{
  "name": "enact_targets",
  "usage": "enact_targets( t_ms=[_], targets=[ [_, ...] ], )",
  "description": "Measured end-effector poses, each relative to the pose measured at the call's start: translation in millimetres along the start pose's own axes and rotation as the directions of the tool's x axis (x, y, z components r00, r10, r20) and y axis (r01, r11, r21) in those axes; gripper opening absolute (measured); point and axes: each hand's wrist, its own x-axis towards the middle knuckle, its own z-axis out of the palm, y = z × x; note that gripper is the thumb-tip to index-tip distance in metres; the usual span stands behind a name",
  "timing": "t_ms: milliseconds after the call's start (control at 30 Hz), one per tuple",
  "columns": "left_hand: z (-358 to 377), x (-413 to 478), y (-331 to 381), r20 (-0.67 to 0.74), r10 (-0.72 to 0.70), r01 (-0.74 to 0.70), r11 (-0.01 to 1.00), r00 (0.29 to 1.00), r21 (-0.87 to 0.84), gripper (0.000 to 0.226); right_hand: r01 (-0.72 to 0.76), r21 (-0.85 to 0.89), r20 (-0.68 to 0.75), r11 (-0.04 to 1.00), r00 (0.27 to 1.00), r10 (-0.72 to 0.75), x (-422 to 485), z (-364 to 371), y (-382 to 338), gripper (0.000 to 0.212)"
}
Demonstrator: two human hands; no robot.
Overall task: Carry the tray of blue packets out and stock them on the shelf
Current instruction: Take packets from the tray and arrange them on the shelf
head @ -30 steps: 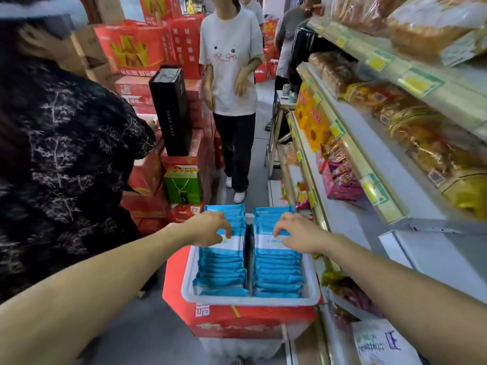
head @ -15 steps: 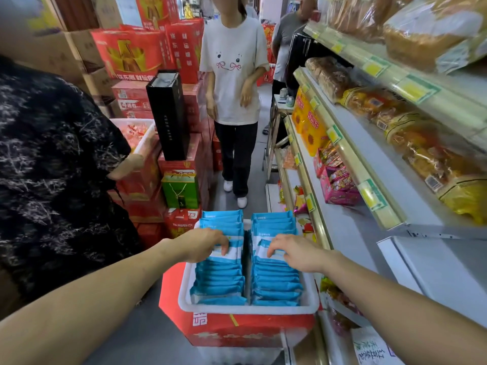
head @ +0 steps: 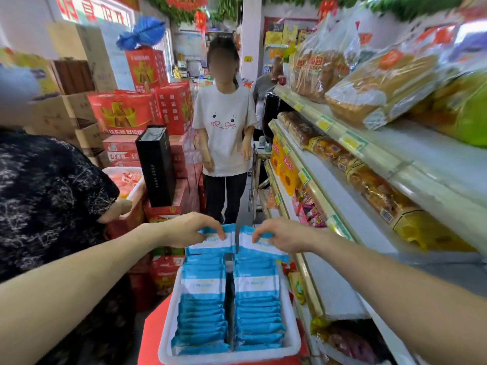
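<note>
At tray point(head: 165, 346) far end: left hand point(head: 189, 229), right hand point(head: 279, 234) each pinch blue packets point(head: 205, 285); rows run away from body; shelf point(head: 350, 219) rightward, right hand nearer.

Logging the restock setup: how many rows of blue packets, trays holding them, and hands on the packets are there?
Rows of blue packets: 2, left row and right row
White tray: 1
Hands gripping packets: 2, left hand and right hand
Total: 5
</note>
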Motion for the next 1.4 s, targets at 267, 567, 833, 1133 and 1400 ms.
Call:
enact_targets(
  t_ms=[267, 567, 833, 1133, 1400],
  targets=[
    [-130.3, 20.3, 69.1, -0.068, 0.113, -0.112, 0.993, 0.991, 0.027, 0.06, -0.011, -0.082, -0.15, 0.997, 0.989, -0.001, -50.2, -151.2, -23.7, 0.047],
    [-236.1, 106.2, 177.5, -0.113, 0.456, -0.457, 0.889, 0.883, 0.014, 0.049, -0.25, -0.077, -0.403, 0.965, 0.893, 0.2, -165.3, -269.5, -3.7, 0.044],
    [-241.0, 179.8, 275.9, -0.005, 0.711, -0.71, 0.702, 0.703, 0.05, 0.051, -0.573, 0.028, -0.513, 0.819, 0.695, 0.504, -292.8, -281.5, 35.9, 0.047],
    [-209.0, 215.8, 339.8, 0.043, 0.819, -0.818, 0.573, 0.571, -0.055, 0.047, -0.807, 0.136, -0.476, 0.575, 0.456, 0.752, -362.5, -235.6, 60.7, 0.052],
    [-195.6, 240.8, 348.3, 0.074, 0.864, -0.846, 0.503, 0.498, -0.18, 0.049, -0.847, 0.119, -0.535, 0.519, 0.385, 0.752, -349.6, -227.6, 77.7, 0.047]
  ],
)
